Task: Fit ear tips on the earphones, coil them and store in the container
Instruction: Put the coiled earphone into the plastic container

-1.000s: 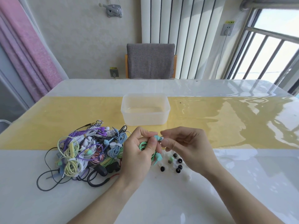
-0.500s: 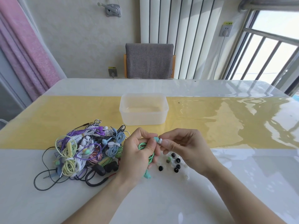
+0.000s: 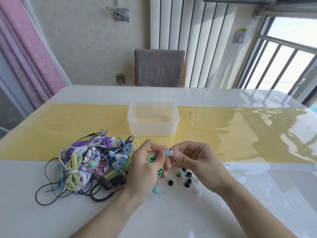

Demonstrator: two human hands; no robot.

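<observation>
My left hand (image 3: 147,167) grips a green earphone cable (image 3: 151,158), its teal earbud (image 3: 165,152) pinched at the fingertips. My right hand (image 3: 195,162) pinches a small white ear tip (image 3: 171,153) right against that earbud. The second teal earbud (image 3: 156,190) hangs below my left hand, just above the table. Loose black, clear and green ear tips (image 3: 186,179) lie on the table under my hands. A translucent plastic container (image 3: 153,121) stands behind them, nothing in it.
A tangled pile of coloured earphones (image 3: 89,162) lies left of my hands, with black cables trailing toward the front. The glossy table (image 3: 240,194) has a yellow runner across its middle. A grey chair (image 3: 158,67) stands at the far edge.
The second earbud dropped from beside my left fingers to hang below the hand. My right hand has brought the white ear tip up against the held earbud.
</observation>
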